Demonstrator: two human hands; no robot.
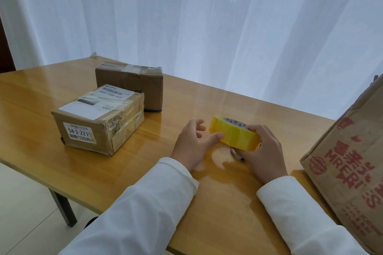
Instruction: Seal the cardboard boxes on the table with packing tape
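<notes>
From my head view I see the right hand (262, 147) curled round a yellow roll of tape (235, 133), fingers over its top edge and the roll tilted, lifted a little off the wooden surface (124, 163). The left hand (191, 143) sits just beside the roll with its fingers loose and spread — only the thumb tip touches the roll's yellow side, grasping nothing. Both arms wear white sleeves (145, 209).

Well to the left of my hands stands a small box (97, 122) already wrapped in clear tape, with a white shipping label on top and a sticker on its near face. Right behind it, touching or nearly so, is a second brown box (132, 82) with tape across its top and a dotted patch on its side. At the right edge a larger box (350, 163) with red printing leans into view — I cannot tell whether its top is closed. A white curtain (207, 16) hangs behind the surface.
</notes>
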